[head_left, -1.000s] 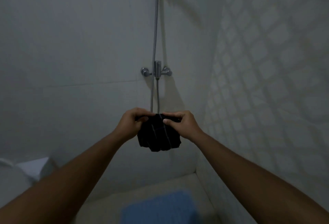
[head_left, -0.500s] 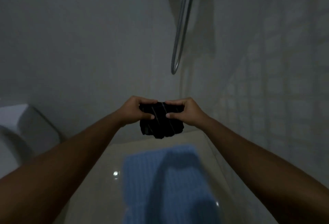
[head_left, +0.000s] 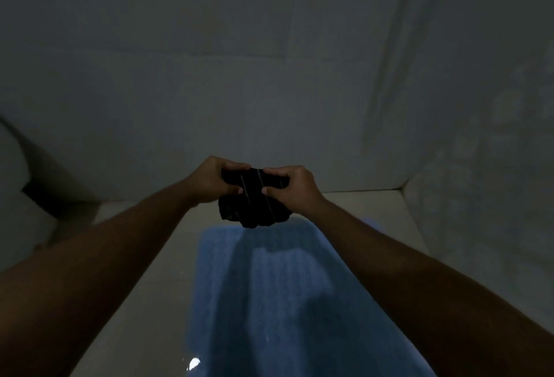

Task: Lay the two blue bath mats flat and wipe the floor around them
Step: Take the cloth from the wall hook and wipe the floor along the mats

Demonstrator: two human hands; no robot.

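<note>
Head view shows both my arms stretched forward over the bathroom floor [head_left: 141, 244]. My left hand [head_left: 214, 180] and my right hand [head_left: 292, 189] are closed on the same dark cloth [head_left: 254, 199], side by side and nearly touching. Each hand pinches the cloth's upper edge, thumb on the near face and fingers curled over the far side. The cloth is black with a few thin pale stripes, and its bunched lower part hangs below my knuckles.

One blue bath mat [head_left: 269, 301] lies flat on the floor directly beneath my hands and a little nearer to me, running lengthwise toward the bottom of the frame between my forearms. The hanging cloth overlaps the mat's far edge in the picture, but it is held in the air, apart from it. My right forearm hides the mat's right side, and shadows of my arms fall across it. A small bright glint sits on the wet-looking floor by the mat's near left edge. Only this one mat is in sight. Pale tiled walls [head_left: 209, 92] meet at a corner to the right.
</note>
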